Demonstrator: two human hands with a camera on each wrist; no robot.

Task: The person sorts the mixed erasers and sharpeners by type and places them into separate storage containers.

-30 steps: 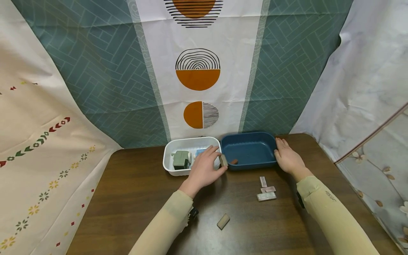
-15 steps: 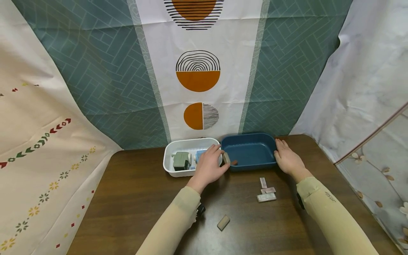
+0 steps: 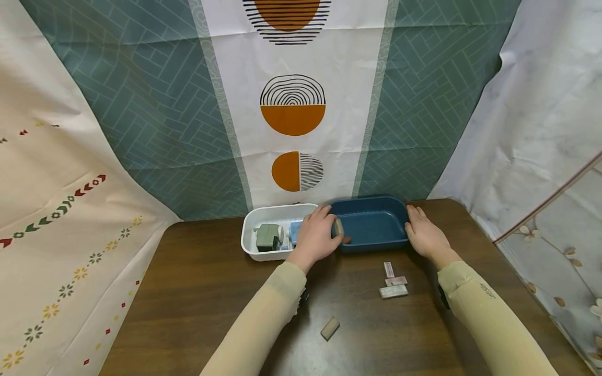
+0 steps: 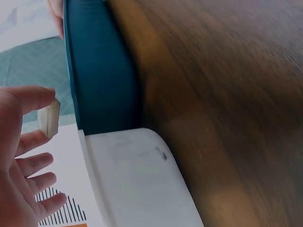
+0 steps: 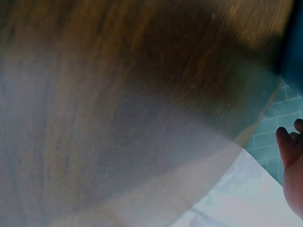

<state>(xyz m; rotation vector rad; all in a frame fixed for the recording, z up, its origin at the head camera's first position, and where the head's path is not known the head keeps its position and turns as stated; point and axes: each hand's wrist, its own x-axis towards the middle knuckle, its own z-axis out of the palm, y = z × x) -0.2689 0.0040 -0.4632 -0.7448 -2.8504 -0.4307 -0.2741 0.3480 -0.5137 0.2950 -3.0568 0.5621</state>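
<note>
My left hand (image 3: 316,236) pinches a small beige eraser (image 3: 338,226) between thumb and forefinger, above where the two bins meet. In the left wrist view the eraser (image 4: 49,119) is a slim block with slanted ends, and the other fingers are spread. At the blue bin's (image 3: 371,245) right end, my right hand (image 3: 425,232) rests with fingers fairly straight against the wall. A reddish-brown piece (image 3: 346,240) lies in the blue bin's near left corner. The white bin (image 3: 263,256) holds a green boxy sharpener-like item (image 3: 268,236) and a blue one (image 3: 294,231), partly hidden by my left hand.
A second beige eraser (image 3: 330,328) lies on the wooden table (image 3: 202,303) near the front. Three small pale blocks, including a whitish one (image 3: 393,291), lie together before the blue bin. Patterned cloth (image 3: 291,193) hangs directly behind the bins.
My left hand has shifted to the right with the beige eraser, from the white bin's edge toward the blue bin's left end. My right hand has stayed at the blue bin.
</note>
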